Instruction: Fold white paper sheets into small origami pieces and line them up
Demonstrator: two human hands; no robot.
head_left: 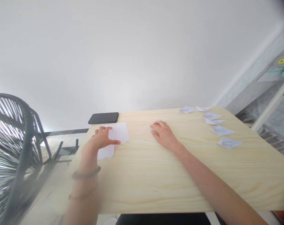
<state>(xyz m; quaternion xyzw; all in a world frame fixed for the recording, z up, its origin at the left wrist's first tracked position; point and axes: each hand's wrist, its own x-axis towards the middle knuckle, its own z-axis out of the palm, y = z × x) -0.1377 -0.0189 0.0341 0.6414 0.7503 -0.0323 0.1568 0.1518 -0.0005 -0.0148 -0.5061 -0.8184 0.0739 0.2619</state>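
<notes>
My left hand [103, 138] is over the white paper sheets [119, 132] at the left of the table, thumb and fingers spread apart. Part of the paper is hidden under this hand, and whether the fingertips press on it I cannot tell. Near the middle of the wooden table [142, 175], my right hand [162, 133] rests with its fingers loosely bent and apart, holding nothing. Several folded white paper pieces, one a paper boat shape [229, 142], lie along the table's right side.
A black phone [103, 118] lies at the table's back left corner, behind the paper. To the left stands a dark woven chair [24, 131]. A white wall [142, 56] rises behind the table. At the far right is a white pole [273, 106].
</notes>
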